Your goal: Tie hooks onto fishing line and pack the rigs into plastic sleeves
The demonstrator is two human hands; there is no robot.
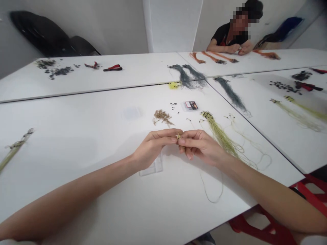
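Fingertip to fingertip above the table, my left hand (152, 146) and my right hand (205, 146) both pinch a small yellow-green piece of cord (178, 136). The fingers hide most of it. A thin pale green strand (216, 202) loops down onto the table below my right hand. Beyond my hands lies a pile of small gold-brown metal pieces (161, 116), too small to name surely. Right of it, a bundle of yellow-green cords (219, 132) with dark ends reaches behind my right wrist. A clear plastic case (152, 169) sits partly under my left hand.
A small labelled box (191, 105) stands near tiny black pieces (173, 105). Grey-green cord bundles (231, 92) and yellow fragments (174, 85) lie farther back. Red-handled pliers (113, 67) are on the far table (143, 68). Opposite sits a person (224, 39) beside orange bundles (217, 57).
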